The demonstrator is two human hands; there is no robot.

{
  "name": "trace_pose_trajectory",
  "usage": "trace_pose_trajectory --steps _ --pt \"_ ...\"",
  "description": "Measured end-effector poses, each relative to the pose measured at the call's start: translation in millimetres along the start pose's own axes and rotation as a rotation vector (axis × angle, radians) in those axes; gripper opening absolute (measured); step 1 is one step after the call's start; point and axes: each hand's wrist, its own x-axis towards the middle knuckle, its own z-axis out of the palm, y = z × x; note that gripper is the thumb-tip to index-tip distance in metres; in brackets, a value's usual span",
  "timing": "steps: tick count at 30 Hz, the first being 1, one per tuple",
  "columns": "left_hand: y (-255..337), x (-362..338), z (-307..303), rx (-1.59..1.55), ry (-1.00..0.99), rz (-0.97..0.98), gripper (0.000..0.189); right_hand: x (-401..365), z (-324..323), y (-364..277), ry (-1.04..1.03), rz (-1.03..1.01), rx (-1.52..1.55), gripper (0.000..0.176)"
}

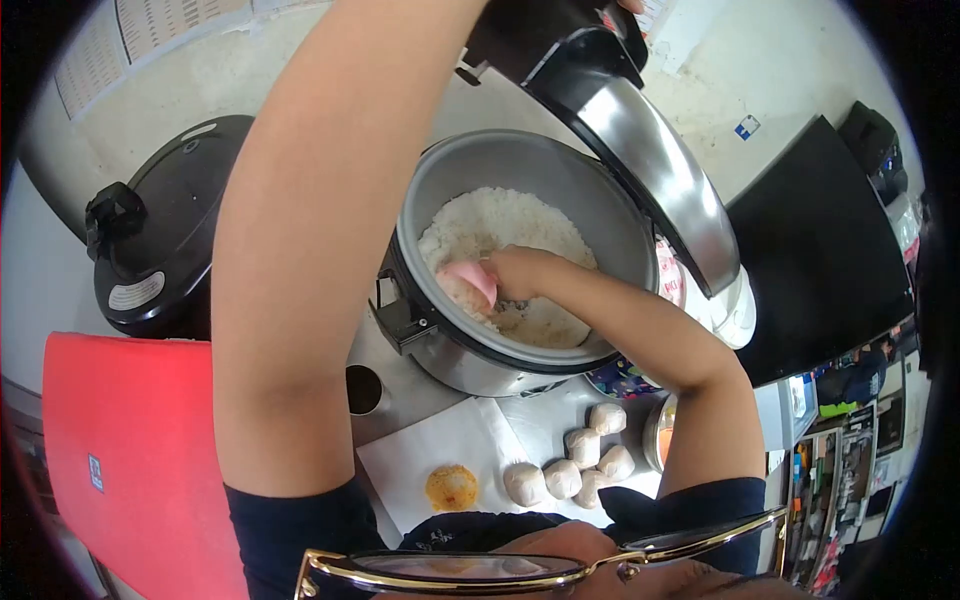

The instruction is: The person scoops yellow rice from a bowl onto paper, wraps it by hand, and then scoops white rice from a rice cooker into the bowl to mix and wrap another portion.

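A large rice cooker (470, 365) stands open in front of me, with white rice (510, 215) inside its grey pot. Deep in the pot, my right hand (518, 273) grips a pink scoop (474, 283) that has rice in it. My left arm stretches up past the cooker to its raised, tilted lid (655, 150). At the top edge of the view, only a fingertip of my left hand (630, 5) shows, curled at the lid; the rest is out of frame.
White paper (410, 460) bearing a round orange-brown patch (452, 489) lies near my body. Several pale round bundles (562, 479) sit beside it. A closed black cooker (170, 220) and a red panel (130, 430) are on the left; a dark panel (820, 260) stands right.
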Motion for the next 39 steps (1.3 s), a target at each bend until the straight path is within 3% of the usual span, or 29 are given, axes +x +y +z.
trace_pose_trajectory --steps 4,6,7,9,13,15,19,21,22,24,28,30,32,33,36,38,39 --pt "-2.1 1.4 0.6 -0.054 0.012 -0.032 0.020 -46.9 -38.3 -44.1 -0.088 0.033 0.142 0.045" --pt "-4.9 -3.8 -0.5 -0.078 0.035 -0.001 0.020 -55.4 -50.4 -53.3 -0.189 0.220 0.246 0.053" --pt "-4.0 -1.3 2.4 -0.070 0.075 -0.046 0.020 -52.4 -43.7 -52.9 -0.188 0.218 0.248 0.053" --pt "-5.8 -0.2 1.2 -0.069 0.062 -0.071 0.021 -47.8 -30.5 -56.1 0.030 0.082 0.193 0.053" --pt "-9.3 -1.8 2.5 -0.091 0.081 -0.086 0.023 -76.7 -57.8 -57.4 -0.074 0.147 0.171 0.051" --pt "-8.4 -5.4 2.6 -0.102 0.091 -0.101 0.023 -101.7 -75.1 -53.0 -0.174 0.135 0.423 0.045" --pt "-1.9 -8.5 5.5 -0.041 0.137 -0.084 0.027 -81.5 -32.9 -41.5 -0.143 0.109 0.518 0.042" --pt "-2.1 -2.2 5.1 -0.053 0.121 -0.071 0.027 -63.9 -1.5 -43.5 0.258 -0.078 0.312 0.041" --pt "-3.2 1.9 4.9 -0.060 0.108 -0.063 0.027 -72.2 -3.4 -36.7 0.267 -0.071 0.315 0.041" --pt "-2.3 1.0 3.6 -0.060 0.115 -0.104 0.027 -103.2 -38.2 -35.3 -0.036 0.010 0.666 0.042" --pt "-9.8 10.9 4.8 -0.108 0.133 -0.207 0.023 -100.8 -45.6 -15.1 -0.097 0.128 0.809 0.038" --pt "-12.6 11.9 5.0 -0.099 0.146 -0.198 0.023 -73.4 -38.5 -22.8 0.093 0.218 0.530 0.022" --pt "-11.4 9.7 5.3 -0.101 0.163 -0.192 0.022 -9.4 8.6 -2.4 0.204 0.035 0.121 0.021" --pt "-10.9 6.5 5.4 -0.116 0.171 -0.211 0.022 -8.3 2.7 -8.3 0.209 0.036 0.117 0.021" --pt "-16.5 3.6 3.9 -0.135 0.185 -0.237 0.022 -22.2 -20.7 -29.6 0.145 -0.081 0.052 0.028" --pt "-18.2 -3.1 3.5 -0.129 0.155 -0.137 0.022 -54.8 -52.4 -46.7 -0.160 0.061 0.072 0.032" --pt "-19.5 1.7 4.1 -0.137 0.144 -0.189 0.024 -64.4 -56.0 -43.7 -0.171 0.015 0.122 0.035"
